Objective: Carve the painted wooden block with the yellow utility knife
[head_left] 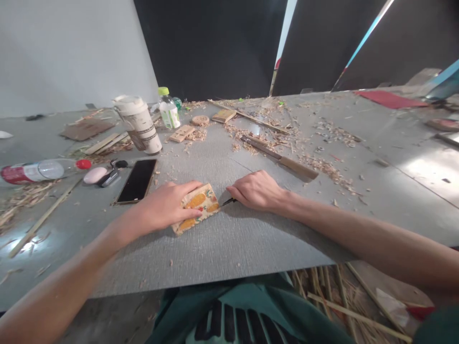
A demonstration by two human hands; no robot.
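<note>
My left hand (175, 205) is closed over the left part of a small flat wooden block (210, 205), with the thumb lying across its face. Orange shapes and small green and red marks are painted on the block, which sits tilted on the table. To its right, my right hand (256, 190) is curled in a fist around a slim, dark craft knife (229, 201). The knife's narrow tip is at the block's right edge; whether it touches the wood I cannot tell. Most of the handle is hidden in the fingers.
Beyond my hands lies a broad-bladed knife (279, 156) among wood shavings. At the left are a black phone (138, 180), a paper cup (139, 125), a green-capped bottle (168, 112) and a bottle on its side (43, 169). Small wood pieces (182, 133) lie farther back.
</note>
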